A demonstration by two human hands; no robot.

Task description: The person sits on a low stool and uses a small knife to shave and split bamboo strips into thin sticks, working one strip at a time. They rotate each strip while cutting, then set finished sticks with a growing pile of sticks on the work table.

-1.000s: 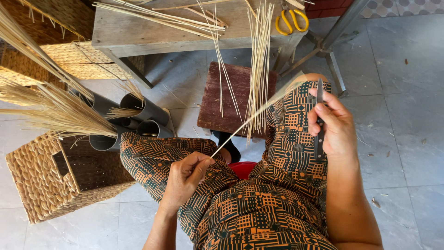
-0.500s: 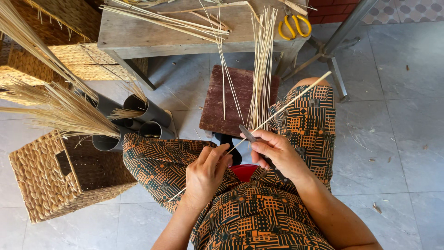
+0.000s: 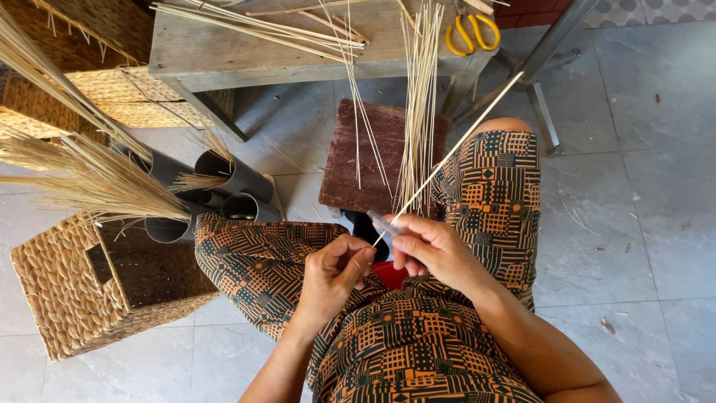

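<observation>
1. Nearest, at 6 o'clock, sits the person's lap in a patterned orange-and-dark-green garment (image 3: 418,336), both forearms rising from the lower edge.
2. Just above it, the left hand (image 3: 332,272) is curled, its fingertips closed on the near end of a thin pale reed strip (image 3: 455,145).
3. Touching it toward 3 o'clock, the right hand (image 3: 432,250) is closed around a small knife (image 3: 384,222), its grey blade lying against the strip.
4. That strip runs from the hands up toward 1 o'clock, crossing the right knee.
5. At 9 o'clock a woven basket (image 3: 67,291) lies on its side on the tiled floor (image 3: 634,186).
6. Beyond it, grey plastic tubes (image 3: 239,179) hold dried grass stalks (image 3: 82,179) that fan out toward 10 o'clock.
7. At 12 o'clock a dark wooden stool (image 3: 377,153) stands on the floor, with a bundle of pale reed sticks (image 3: 419,112) leaning over it.
8. Farthest, a grey wooden counter (image 3: 216,56) carries more loose sticks, and yellow-handled scissors (image 3: 470,33) lie at its 1 o'clock end.
</observation>
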